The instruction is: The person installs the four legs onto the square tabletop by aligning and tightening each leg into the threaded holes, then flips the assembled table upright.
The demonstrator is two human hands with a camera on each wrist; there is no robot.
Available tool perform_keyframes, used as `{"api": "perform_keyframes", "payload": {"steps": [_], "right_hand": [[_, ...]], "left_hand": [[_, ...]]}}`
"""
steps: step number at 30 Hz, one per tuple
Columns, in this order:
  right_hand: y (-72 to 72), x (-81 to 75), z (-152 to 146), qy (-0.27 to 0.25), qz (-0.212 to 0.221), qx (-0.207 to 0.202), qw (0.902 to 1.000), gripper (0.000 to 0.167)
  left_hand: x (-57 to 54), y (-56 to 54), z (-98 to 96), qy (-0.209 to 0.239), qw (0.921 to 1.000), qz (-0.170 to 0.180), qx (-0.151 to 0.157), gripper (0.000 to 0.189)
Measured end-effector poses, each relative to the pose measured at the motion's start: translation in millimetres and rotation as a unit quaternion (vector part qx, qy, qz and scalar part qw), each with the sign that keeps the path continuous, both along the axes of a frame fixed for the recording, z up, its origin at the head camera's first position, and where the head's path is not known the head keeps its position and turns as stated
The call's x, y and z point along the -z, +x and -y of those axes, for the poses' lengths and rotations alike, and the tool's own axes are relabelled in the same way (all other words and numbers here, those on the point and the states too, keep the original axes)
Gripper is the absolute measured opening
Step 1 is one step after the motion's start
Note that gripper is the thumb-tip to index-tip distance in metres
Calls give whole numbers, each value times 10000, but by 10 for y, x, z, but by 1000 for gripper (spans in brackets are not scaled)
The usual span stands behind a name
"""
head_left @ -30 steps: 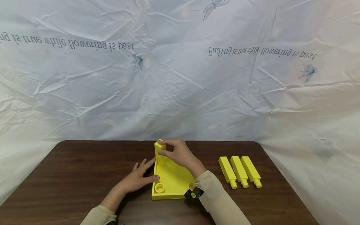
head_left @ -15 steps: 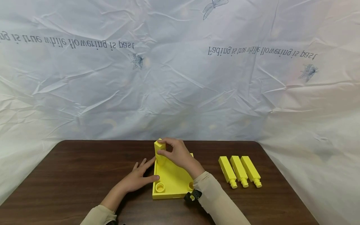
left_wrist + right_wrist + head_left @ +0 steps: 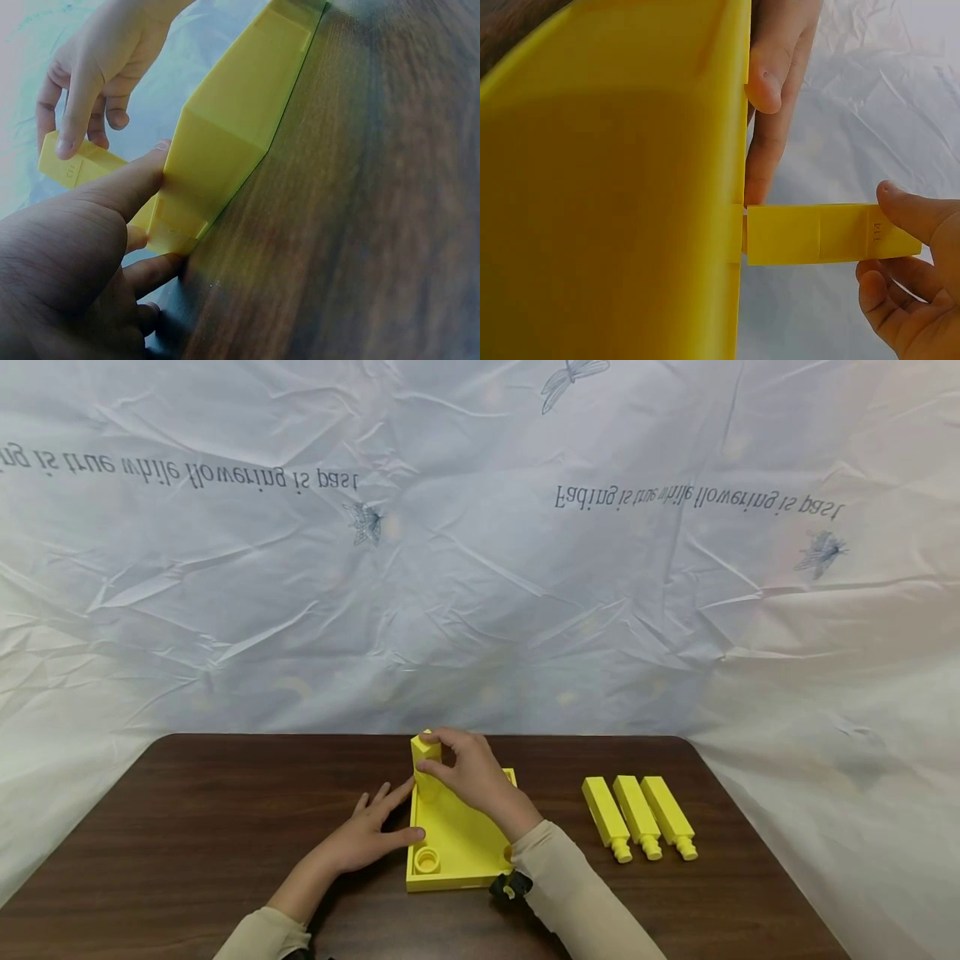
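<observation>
In the head view a yellow square board (image 3: 461,843) with a raised rim and round sockets (image 3: 427,860) at its corners lies on the dark wood table. A yellow square leg (image 3: 424,760) stands upright at its far left corner. My right hand (image 3: 476,772) pinches the leg's upper part between thumb and fingers. The right wrist view shows the leg (image 3: 802,234) meeting the board, with only a thin gap visible. My left hand (image 3: 367,839) rests against the board's left edge, fingers spread and fairly straight, thumb on the rim. The far right corner is partly hidden behind my right hand.
Three more yellow legs (image 3: 637,818) with threaded ends lie side by side on the table (image 3: 225,827), to the right of the board. A pale printed cloth (image 3: 480,568) hangs behind the table's far edge.
My right wrist and forearm have shifted slightly left, while the right hand keeps its pinch on the leg. The board has moved very slightly. The left hand looks the same.
</observation>
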State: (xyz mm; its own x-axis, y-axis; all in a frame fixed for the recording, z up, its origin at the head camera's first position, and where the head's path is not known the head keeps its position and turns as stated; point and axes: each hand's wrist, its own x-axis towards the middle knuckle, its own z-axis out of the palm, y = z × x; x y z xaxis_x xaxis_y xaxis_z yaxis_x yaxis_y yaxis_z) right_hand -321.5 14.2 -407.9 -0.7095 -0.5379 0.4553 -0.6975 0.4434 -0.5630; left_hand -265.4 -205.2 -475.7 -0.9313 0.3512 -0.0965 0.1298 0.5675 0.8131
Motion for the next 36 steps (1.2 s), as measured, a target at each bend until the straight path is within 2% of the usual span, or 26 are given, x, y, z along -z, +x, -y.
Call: {"api": "perform_keyframes", "payload": {"steps": [23,36], "right_hand": [[4,34,51,-237,-473,230,9983,32],[27,57,91,-342,-528,404,9972,30]], "left_hand": [[-7,-21,9,56,10000,5,30,88],[-11,-10,6,29,10000,-11,76,87]]}}
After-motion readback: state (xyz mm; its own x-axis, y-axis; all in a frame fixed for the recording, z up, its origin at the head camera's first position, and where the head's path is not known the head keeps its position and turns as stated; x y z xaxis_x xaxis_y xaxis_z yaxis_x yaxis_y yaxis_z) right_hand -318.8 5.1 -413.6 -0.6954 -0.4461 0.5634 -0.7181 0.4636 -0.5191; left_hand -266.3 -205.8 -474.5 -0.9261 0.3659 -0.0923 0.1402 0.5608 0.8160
